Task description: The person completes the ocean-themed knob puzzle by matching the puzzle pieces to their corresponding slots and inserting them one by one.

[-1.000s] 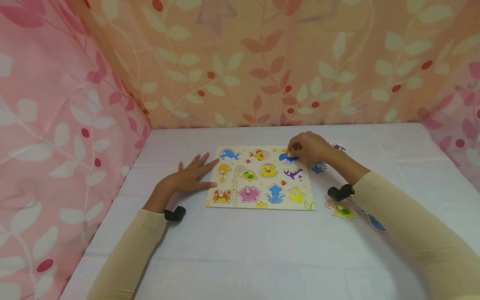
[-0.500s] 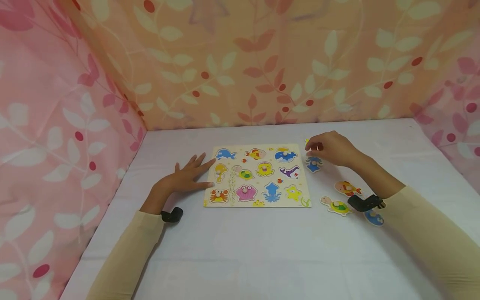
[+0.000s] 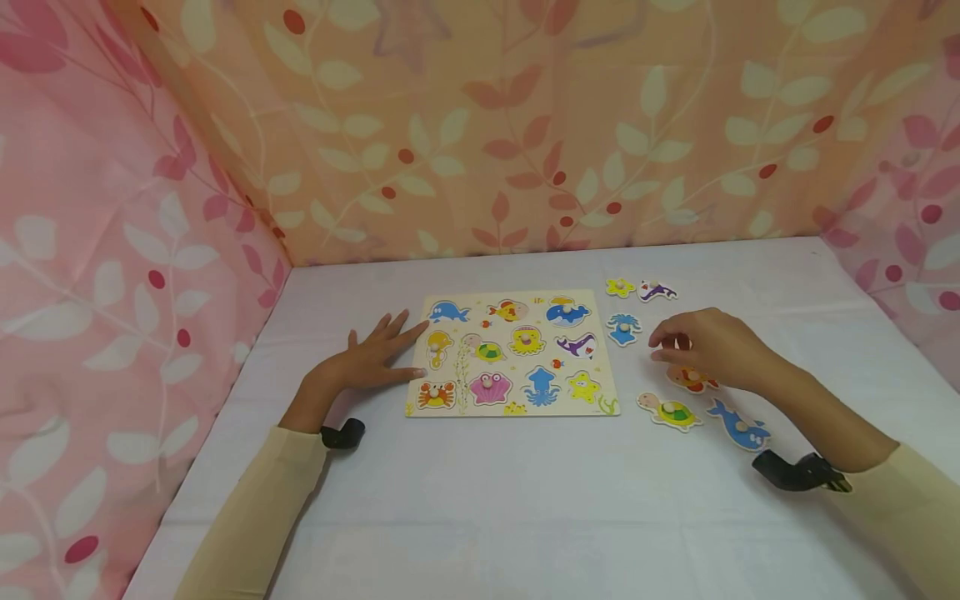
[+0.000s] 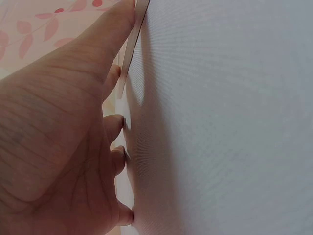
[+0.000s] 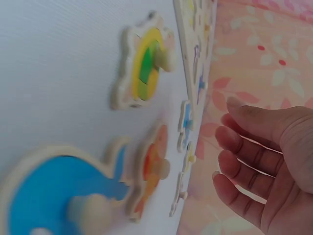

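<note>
A wooden sea-animal peg puzzle board (image 3: 604, 367) lies flat on the white table. My left hand (image 3: 369, 354) rests at its left edge with fingers spread; in the left wrist view, the thumb (image 4: 105, 36) touches the board's side. The whale (image 3: 567, 313), octopus (image 3: 527, 340), seahorse, crab and shell on the board carry knobs. My right hand (image 3: 712, 346) hovers right of the board, fingers loosely bent and holding nothing. It partly covers the orange fish piece (image 3: 692, 381). Close by lie the turtle piece (image 3: 671, 413) and a blue whale piece (image 5: 58, 188).
Farther back on the right lie a squid piece (image 3: 624, 330), a yellow star piece (image 3: 620, 287) and a purple whale piece (image 3: 658, 291). Patterned fabric (image 3: 480, 150) hangs behind the table and along both sides.
My right hand has left the board's top-right whale and moved right and nearer, uncovering the squid, star and purple whale pieces. My left hand stays at the board's edge.
</note>
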Tool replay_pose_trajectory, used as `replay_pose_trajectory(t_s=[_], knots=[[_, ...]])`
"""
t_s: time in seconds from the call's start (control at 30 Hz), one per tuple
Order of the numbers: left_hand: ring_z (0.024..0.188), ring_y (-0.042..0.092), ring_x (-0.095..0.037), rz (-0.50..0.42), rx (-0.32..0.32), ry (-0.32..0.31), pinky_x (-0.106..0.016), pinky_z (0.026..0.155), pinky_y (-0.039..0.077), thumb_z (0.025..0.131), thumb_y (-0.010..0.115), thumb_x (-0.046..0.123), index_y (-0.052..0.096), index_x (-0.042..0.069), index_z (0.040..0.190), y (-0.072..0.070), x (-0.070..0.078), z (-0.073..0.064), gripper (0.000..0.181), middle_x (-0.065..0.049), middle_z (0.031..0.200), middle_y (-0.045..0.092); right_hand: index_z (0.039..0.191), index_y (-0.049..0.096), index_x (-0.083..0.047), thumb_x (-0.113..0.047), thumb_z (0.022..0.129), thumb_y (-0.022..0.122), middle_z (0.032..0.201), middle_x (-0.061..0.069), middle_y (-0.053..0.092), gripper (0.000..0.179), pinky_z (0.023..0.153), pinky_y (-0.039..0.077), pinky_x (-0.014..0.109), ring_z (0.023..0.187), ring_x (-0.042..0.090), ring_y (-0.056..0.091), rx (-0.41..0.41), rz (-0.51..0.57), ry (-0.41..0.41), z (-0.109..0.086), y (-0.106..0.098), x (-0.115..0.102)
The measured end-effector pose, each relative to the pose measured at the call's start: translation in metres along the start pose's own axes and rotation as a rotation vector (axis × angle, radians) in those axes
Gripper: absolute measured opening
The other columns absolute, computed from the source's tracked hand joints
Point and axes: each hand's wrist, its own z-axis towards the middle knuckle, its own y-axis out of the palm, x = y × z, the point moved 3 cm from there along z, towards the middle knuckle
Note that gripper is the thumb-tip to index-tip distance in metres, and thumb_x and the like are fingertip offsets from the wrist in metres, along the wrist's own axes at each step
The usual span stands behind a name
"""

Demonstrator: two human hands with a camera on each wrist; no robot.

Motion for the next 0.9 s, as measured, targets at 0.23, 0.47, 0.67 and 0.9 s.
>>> replay_pose_trajectory(t_s=[0.23,0.47,0.67,0.9], knots=[[0.155,-0.010,-0.037,-0.007,-0.005,-0.005,-0.080,0.109,-0.007,0.088,0.056,0.076,0.011,0.042,0.162,0.002,-0.001,0.001,0.094,-0.006,0.171,-0.005,0.104,0.078,-0.014,-0.022,0.087,0.083,0.075,-0.009,0.059,0.019,0.060,0.044,0.024,0.073,0.014,0.052,0.003,-0.025,-0.031,-0.031,0.012,0.005],[0.155,-0.010,-0.038,0.001,-0.006,-0.012,-0.080,0.108,-0.007,0.087,0.055,0.077,0.010,0.042,0.162,0.001,-0.001,0.000,0.094,-0.006,0.171,-0.005,0.093,0.076,-0.022,-0.035,0.080,0.087,0.075,-0.015,0.058,0.021,0.062,0.044,0.024,0.073,0.009,0.050,-0.045,-0.026,-0.074,-0.047,0.024,0.008],[0.155,-0.009,-0.039,-0.010,0.010,0.004,-0.081,0.107,-0.008,0.087,0.057,0.075,0.013,0.040,0.163,0.000,0.000,0.002,0.094,-0.008,0.171,-0.003,0.091,0.076,-0.024,-0.036,0.078,0.088,0.074,-0.017,0.059,0.021,0.061,0.044,0.024,0.070,0.007,0.050,-0.046,-0.034,-0.082,-0.052,0.029,0.011],[0.155,-0.010,-0.038,0.006,-0.003,-0.016,-0.081,0.108,-0.007,0.087,0.055,0.077,0.010,0.042,0.162,0.003,-0.002,-0.002,0.094,-0.005,0.171,-0.004,0.089,0.075,-0.025,-0.029,0.080,0.087,0.069,-0.018,0.053,0.015,0.058,0.041,0.024,0.067,0.006,0.047,0.000,-0.059,-0.124,-0.050,0.033,0.007]])
